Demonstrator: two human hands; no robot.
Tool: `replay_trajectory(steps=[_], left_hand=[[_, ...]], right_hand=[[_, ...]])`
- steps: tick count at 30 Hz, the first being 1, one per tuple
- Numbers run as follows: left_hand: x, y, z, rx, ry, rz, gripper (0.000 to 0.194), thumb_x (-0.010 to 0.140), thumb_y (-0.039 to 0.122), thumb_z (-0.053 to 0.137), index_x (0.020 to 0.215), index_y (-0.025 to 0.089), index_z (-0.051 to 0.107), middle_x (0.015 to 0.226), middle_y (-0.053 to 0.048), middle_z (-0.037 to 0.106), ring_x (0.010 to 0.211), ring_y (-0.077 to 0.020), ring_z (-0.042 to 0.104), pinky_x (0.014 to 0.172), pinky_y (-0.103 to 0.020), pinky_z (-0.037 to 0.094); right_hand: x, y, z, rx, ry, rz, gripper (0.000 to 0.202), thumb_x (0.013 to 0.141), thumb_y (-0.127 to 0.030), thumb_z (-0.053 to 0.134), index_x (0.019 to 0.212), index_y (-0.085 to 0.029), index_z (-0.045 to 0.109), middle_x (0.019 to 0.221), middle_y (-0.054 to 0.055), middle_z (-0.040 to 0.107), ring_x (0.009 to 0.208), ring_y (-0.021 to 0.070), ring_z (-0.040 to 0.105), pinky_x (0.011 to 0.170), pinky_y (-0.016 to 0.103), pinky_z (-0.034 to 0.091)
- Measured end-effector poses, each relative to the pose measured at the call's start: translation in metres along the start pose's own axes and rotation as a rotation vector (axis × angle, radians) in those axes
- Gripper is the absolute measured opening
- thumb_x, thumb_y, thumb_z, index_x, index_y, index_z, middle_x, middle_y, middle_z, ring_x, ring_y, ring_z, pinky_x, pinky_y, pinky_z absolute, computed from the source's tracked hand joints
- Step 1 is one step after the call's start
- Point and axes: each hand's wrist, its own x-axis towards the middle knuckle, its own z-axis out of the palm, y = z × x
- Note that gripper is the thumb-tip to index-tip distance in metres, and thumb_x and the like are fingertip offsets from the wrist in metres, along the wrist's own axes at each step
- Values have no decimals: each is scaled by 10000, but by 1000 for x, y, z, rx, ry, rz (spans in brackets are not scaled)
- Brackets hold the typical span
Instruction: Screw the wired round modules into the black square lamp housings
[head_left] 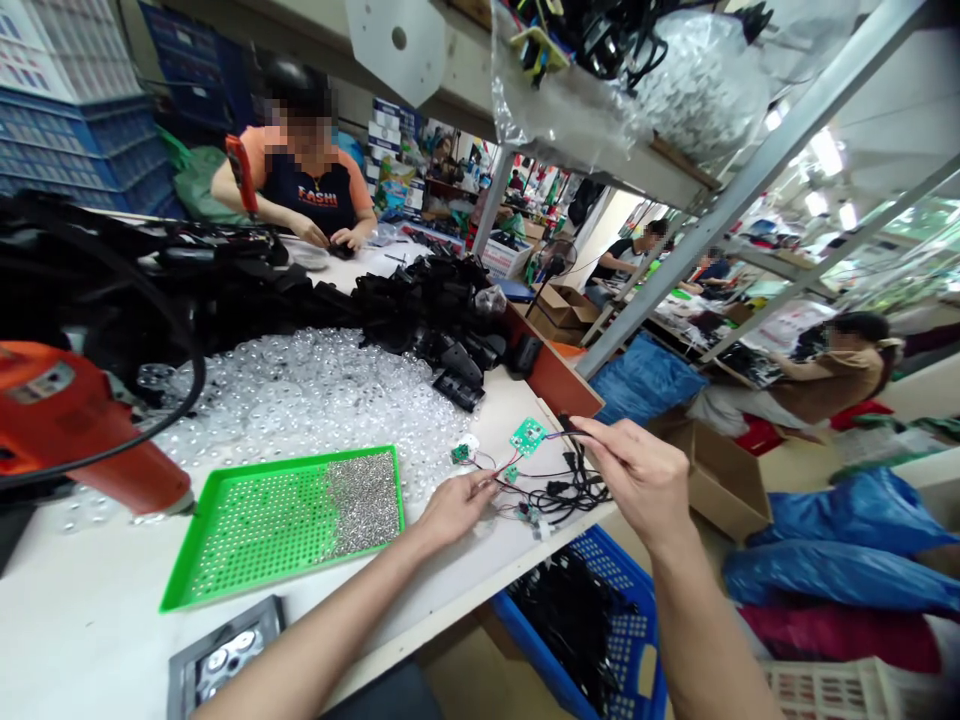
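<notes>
From where I stand, the left hand pinches thin wires and the right hand a cable, seemingly to steady the green board between them.

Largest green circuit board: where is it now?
In the head view, the largest green circuit board lies just right of centre, between the left hand and the right hand.
</notes>
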Motion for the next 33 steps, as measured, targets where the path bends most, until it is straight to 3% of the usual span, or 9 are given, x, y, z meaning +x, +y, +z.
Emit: replay_trajectory(steps=[5,7,10,15,20,23,26,30,33], left_hand=[[-3,11,-8,-312,-103,13,744,776,372,663,1430,162,377,857,-41,659,686,-127,579,624,-224,411],[-11,14,-14,-505,-83,-30,744,731,345,719,1402,196,434,958,-49,665,660,-93,554,596,-201,387],[-21,23,-19,-737,62,-111,659,699,371,769,1299,193,562,1002,-52,674,550,-46,475,516,-186,337],[-23,47,-18,-958,141,22,806,559,242,853,1303,240,544,1054,-35,677,804,-129,625,681,-212,443],[-26,70,-25,-846,134,-72,838,553,100,749,1349,170,499,734,43,626,591,-69,524,589,-182,396],[-42,82,-33,-803,113,-111,736,605,164,712,1321,178,544,660,61,556,515,-47,417,501,-166,317],[-62,90,-40,-724,221,-104,637,699,362,723,1297,205,574,747,22,605,566,-69,473,537,-179,377],[-89,89,-45,-508,358,-111,707,664,487,768,1289,223,572,775,-1,664,673,-143,602,633,-233,487],[-114,77,-47,-371,412,-135,623,648,533,763,1167,210,645,788,-27,698,753,-203,655,665,-274,527]], right_hand=[[-9,8,6,110,83,24,225,866,-203,620,1057,-225,736,704,20,663,584,113,582,568,236,454],[-14,17,19,221,101,119,197,864,-215,617,1011,-224,748,714,16,674,582,115,591,564,241,466],[-20,24,34,333,143,237,165,856,-238,619,935,-223,762,691,4,684,555,118,593,544,248,475],[-25,13,28,345,254,142,173,817,-212,659,947,-264,761,738,16,724,611,145,634,560,266,496],[-15,11,24,322,243,71,237,806,-178,671,1008,-275,748,736,14,712,609,141,620,560,266,484],[-8,13,31,347,325,120,183,820,-216,662,969,-262,759,693,2,682,564,125,588,533,255,461],[-7,11,31,380,366,138,157,845,-291,639,930,-254,766,641,2,655,552,134,582,529,269,458],[-9,-4,23,333,430,49,232,879,-403,581,947,-273,761,634,18,625,573,155,567,565,315,468],[-8,-11,32,341,289,-48,253,906,-378,540,987,-262,750,656,25,632,591,151,560,576,313,470]])
